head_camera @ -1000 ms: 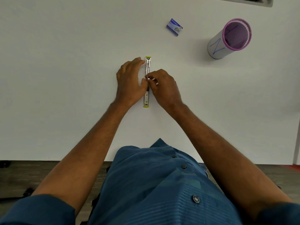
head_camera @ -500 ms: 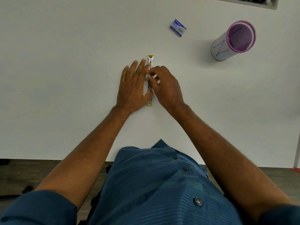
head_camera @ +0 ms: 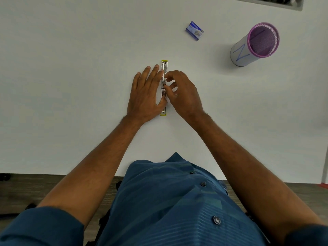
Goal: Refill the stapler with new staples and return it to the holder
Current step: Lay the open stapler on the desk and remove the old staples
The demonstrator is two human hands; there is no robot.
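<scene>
Dead centre on the white bench (head_camera: 71, 86), the stapler (head_camera: 163, 68) is lying opened out flat, running 12 to 6 o'clock with a yellow tip at each end. The left hand (head_camera: 145, 96) is resting spread and flat against its 9 o'clock side, steadying it, while the right hand (head_camera: 184, 93) is pinching narrowly over the metal channel; I can't tell whether there's a staple strip in the fingertips. Looks like a small, light, stiff metal thing, probably slick on the chrome and easy to skid, so I'd be gripping it by the long sides. Up at 1 o'clock the blue staple box (head_camera: 194, 31) is sitting well apart, print too small to read. At 2 o'clock the purple mesh holder (head_camera: 255, 45) is showing a blue hand-drawn "N" on its white wrap.
</scene>
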